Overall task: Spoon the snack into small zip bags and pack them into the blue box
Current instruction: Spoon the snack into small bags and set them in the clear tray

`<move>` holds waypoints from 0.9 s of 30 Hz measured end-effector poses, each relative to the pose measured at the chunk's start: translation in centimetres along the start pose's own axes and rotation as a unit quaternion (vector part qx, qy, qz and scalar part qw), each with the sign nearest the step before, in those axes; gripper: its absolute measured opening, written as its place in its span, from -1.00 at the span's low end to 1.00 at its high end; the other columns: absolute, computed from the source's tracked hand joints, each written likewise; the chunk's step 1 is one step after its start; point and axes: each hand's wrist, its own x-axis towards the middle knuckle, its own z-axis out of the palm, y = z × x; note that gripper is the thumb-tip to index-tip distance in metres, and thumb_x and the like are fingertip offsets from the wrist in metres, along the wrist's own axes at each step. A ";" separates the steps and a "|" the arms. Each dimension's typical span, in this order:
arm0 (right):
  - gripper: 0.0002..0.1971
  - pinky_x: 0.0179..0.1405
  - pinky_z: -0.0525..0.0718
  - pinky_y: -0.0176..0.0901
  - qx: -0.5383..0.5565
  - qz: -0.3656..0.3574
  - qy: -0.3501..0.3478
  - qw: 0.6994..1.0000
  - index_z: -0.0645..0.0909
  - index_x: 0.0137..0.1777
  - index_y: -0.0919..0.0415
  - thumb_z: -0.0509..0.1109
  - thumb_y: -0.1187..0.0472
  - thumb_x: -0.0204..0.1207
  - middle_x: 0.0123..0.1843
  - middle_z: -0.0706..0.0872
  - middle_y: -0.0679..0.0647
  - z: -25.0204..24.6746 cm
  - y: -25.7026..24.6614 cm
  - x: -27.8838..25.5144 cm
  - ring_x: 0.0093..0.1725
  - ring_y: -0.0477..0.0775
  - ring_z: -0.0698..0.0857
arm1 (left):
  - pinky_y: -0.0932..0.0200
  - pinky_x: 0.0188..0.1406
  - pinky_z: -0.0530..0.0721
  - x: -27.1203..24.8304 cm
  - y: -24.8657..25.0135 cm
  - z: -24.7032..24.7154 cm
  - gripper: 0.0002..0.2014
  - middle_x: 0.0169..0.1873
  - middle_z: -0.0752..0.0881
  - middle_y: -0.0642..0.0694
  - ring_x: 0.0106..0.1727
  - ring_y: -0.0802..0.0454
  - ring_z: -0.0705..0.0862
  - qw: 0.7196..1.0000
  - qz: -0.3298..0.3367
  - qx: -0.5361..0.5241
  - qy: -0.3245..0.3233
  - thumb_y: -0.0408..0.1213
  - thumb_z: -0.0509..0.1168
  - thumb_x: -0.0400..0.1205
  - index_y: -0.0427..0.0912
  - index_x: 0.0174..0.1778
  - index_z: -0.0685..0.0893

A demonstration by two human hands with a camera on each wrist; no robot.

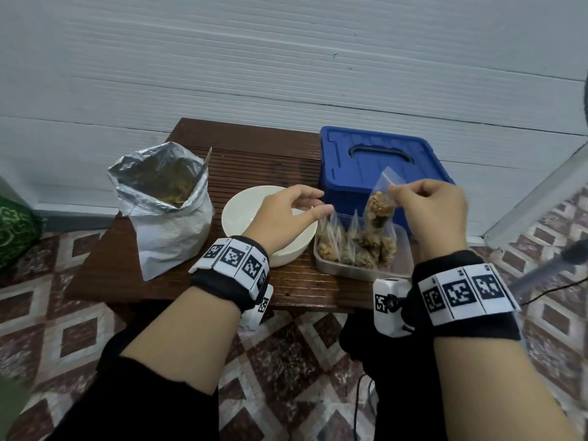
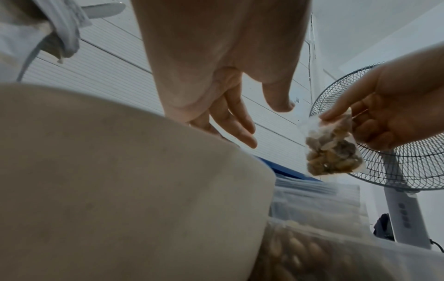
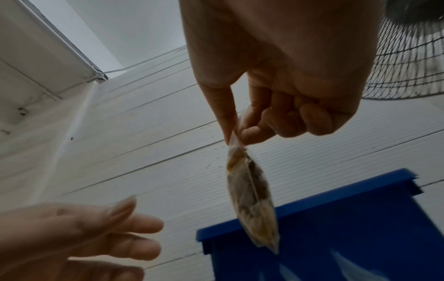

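Observation:
My right hand (image 1: 423,198) pinches the top of a small zip bag (image 1: 378,206) filled with brown snack, hanging it above a clear plastic tray (image 1: 397,265). The same zip bag (image 3: 252,199) dangles from my thumb and forefinger in the right wrist view, and the zip bag (image 2: 334,152) shows in the left wrist view too. Several filled bags (image 1: 353,243) stand in the tray. My left hand (image 1: 296,208) hovers open over the white bowl (image 1: 241,208), fingers relaxed, holding nothing. The blue box (image 1: 375,160) sits behind the tray with its lid shut.
An open silver foil snack bag (image 1: 165,202) stands left of the bowl on the small dark wooden table (image 1: 248,148). A standing fan (image 2: 394,155) is at the right. A white panelled wall is behind; patterned floor tiles lie below.

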 end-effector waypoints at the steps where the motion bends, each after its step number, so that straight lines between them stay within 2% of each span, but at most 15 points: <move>1: -0.81 -0.26 0.51 -0.25 -0.017 0.009 0.008 1.000 0.66 -0.38 0.26 0.44 0.24 0.45 -0.47 0.60 -0.04 -0.3 0.3 0.1 -0.40 -0.13 0.55 | 0.72 -0.11 0.44 0.0 -0.1 0.0 -0.72 -0.08 0.71 0.27 -0.03 0.53 0.62 1.000 0.000 0.002 0.002 -0.03 0.42 0.57 0.03 0.18 0.68; 3: -0.80 -0.33 0.43 -0.25 -0.058 0.020 0.009 0.998 0.62 -0.39 0.29 0.41 0.27 0.44 -0.49 0.56 -0.02 -0.6 0.9 0.2 -0.42 -0.11 0.52 | 0.72 -0.11 0.44 0.0 -0.2 -0.2 -0.75 -0.08 0.70 0.28 -0.05 0.56 0.61 1.000 -0.002 0.005 0.010 -0.04 0.40 0.60 0.02 0.17 0.70; 7: -0.74 -0.24 0.43 -0.16 -0.170 0.041 -0.036 0.984 0.55 -0.46 0.23 0.36 0.24 0.46 -0.46 0.58 0.04 0.0 2.2 0.2 -0.33 0.09 0.58 | 0.73 -0.10 0.42 0.0 -0.5 -0.4 -0.76 0.00 0.73 0.20 0.01 0.46 0.62 1.000 -0.003 0.016 0.021 -0.05 0.36 0.63 -0.01 0.17 0.71; 10: -0.75 -0.22 0.46 -0.14 -0.232 0.060 -0.100 0.966 0.63 -0.38 0.29 0.39 0.18 0.48 -0.39 0.65 0.12 0.6 3.3 0.2 -0.24 0.18 0.63 | 0.75 -0.11 0.40 0.0 -0.6 -0.5 -0.77 0.02 0.72 0.18 0.02 0.44 0.61 0.999 -0.011 0.023 0.021 -0.05 0.35 0.64 -0.01 0.17 0.70; 13: -0.82 -0.18 0.54 -0.15 -0.245 0.094 -0.164 0.951 0.71 -0.27 0.33 0.45 0.19 0.45 -0.24 0.75 0.20 1.1 4.4 0.5 -0.15 0.17 0.70 | 0.76 -0.12 0.40 0.1 -0.8 -0.5 -0.77 0.01 0.71 0.20 0.01 0.45 0.60 0.999 -0.017 0.031 0.018 -0.05 0.33 0.65 0.00 0.17 0.70; 15: -0.80 -0.14 0.61 -0.13 -0.245 0.107 -0.187 0.945 0.73 -0.24 0.36 0.49 0.19 0.43 -0.23 0.77 0.21 1.2 4.7 0.6 -0.14 0.16 0.72 | 0.72 -0.10 0.42 0.1 -0.9 -0.5 -0.76 0.01 0.71 0.21 0.02 0.44 0.60 0.999 -0.022 0.035 0.016 -0.04 0.33 0.65 0.00 0.18 0.70; 19: -0.76 -0.08 0.62 -0.11 -0.229 0.105 -0.180 0.951 0.72 -0.33 0.30 0.57 0.11 0.39 -0.26 0.77 0.17 1.2 4.6 0.6 -0.13 0.09 0.72 | 0.53 0.04 0.50 0.2 -1.1 -0.8 -0.74 0.06 0.74 0.17 0.06 0.37 0.63 0.998 -0.036 0.045 0.017 -0.03 0.33 0.66 -0.04 0.19 0.72; 23: -0.75 -0.08 0.55 -0.12 -0.186 0.077 -0.136 0.970 0.63 -0.39 0.17 0.59 0.09 0.37 -0.27 0.71 0.06 1.4 3.9 0.2 -0.11 0.02 0.65 | 0.54 0.00 0.46 0.2 -1.3 -1.4 -0.75 0.06 0.72 0.13 0.01 0.34 0.62 0.995 -0.061 0.072 0.022 -0.05 0.33 0.66 -0.04 0.19 0.70; 27: -0.77 -0.18 0.50 -0.21 -0.123 0.048 -0.128 0.983 0.64 -0.38 0.11 0.60 0.07 0.36 -0.26 0.72 -0.02 1.7 3.1 -0.2 -0.15 -0.07 0.65 | 0.10 0.37 0.50 0.4 -2.2 -2.0 -0.61 0.28 0.68 0.01 0.30 0.07 0.60 0.978 -0.097 0.186 0.000 -0.02 0.34 0.65 -0.09 0.35 0.63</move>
